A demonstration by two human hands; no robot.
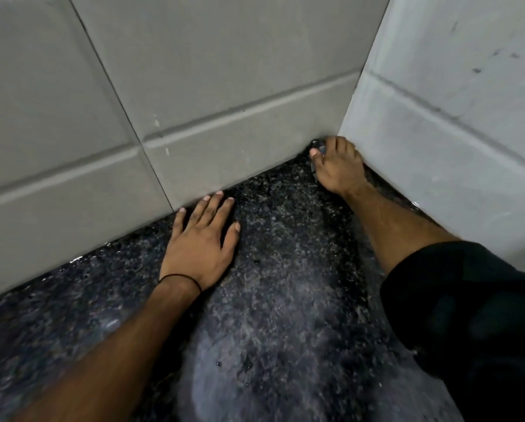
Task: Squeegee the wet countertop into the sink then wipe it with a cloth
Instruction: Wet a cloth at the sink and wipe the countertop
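Dark speckled stone countertop fills the near part of the view, wet sheen with a few beads of water on the near middle. A black sleeve covers the right upper forearm at the near right edge. Both forearms reach away toward the back.

Left hand lies palm down, flat on the countertop, fingers spread fairly wide and straight, holding nothing. Fingertips touch or sit just beside the foot of the back wall. A thin black band circles the left wrist.

Farther off, right hand is pushed into the back right corner of the countertop, where the back wall meets the side wall. Its fingers are curled narrow around a small dark, shiny object; thumb on top of it. Mostly hidden by the hand, so cannot tell whether it is the squeegee, the cloth or something else.

Both walls are pale grey tile with grout lines. Water glints along the seam at the back edge, left part. Sink is outside the view.
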